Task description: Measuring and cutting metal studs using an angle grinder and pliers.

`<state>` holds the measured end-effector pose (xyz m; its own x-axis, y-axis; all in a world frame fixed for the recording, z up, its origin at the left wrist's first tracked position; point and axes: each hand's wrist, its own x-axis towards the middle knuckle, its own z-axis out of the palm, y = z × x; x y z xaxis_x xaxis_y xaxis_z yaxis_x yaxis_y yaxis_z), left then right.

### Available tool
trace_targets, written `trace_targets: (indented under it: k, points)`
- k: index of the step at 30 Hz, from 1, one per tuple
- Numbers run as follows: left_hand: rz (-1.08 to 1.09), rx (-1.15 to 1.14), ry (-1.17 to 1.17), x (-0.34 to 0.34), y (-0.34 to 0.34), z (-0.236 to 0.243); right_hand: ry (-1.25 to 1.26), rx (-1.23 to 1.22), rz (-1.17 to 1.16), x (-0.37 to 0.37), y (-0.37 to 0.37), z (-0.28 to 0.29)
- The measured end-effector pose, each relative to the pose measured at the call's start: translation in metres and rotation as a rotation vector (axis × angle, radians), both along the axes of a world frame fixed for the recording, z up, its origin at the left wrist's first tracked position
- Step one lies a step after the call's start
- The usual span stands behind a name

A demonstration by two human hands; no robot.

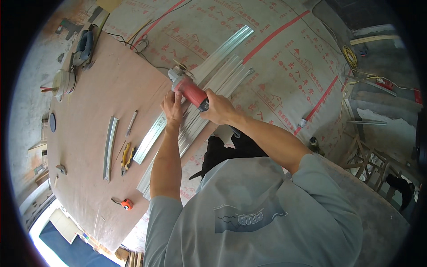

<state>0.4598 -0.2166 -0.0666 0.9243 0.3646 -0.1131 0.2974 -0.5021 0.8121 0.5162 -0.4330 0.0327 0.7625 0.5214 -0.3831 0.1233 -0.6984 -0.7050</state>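
A red angle grinder (192,92) with a grey metal head lies slantwise across my hands, its disc end pointing away to the left. My right hand (218,108) is wrapped round the dark rear end of its body. Closed against the front of the body, by the metal head, is my left hand (171,107); its fingertips are partly hidden. Beneath the hands runs a shiny metal channel (150,140), reaching from the board far out over the floor. Several more metal channels (191,125) lie alongside it, to its right.
The wide board (84,147) carries yellow-handled pliers (127,156), a short metal channel (110,149), a utility knife (131,123) and an orange tape measure (127,204). A bucket (64,83) and a grey-blue power tool (83,46) sit at its far left. Dark cords (142,43) trail across the printed floor covering.
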Motion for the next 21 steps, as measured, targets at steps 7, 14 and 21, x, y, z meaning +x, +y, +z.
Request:
trace_targets:
  k: [7,14,21]
  points:
    - [-0.032,0.258,-0.108,-0.009,0.005,-0.028,0.027,0.021,0.02,0.0,0.003,0.0]
    - [-0.024,0.237,-0.124,-0.008,0.004,-0.025,0.03,0.027,0.024,0.002,0.003,-0.005]
    - [-0.07,0.269,-0.141,-0.007,-0.005,0.006,0.065,0.0,0.025,0.003,0.002,-0.005]
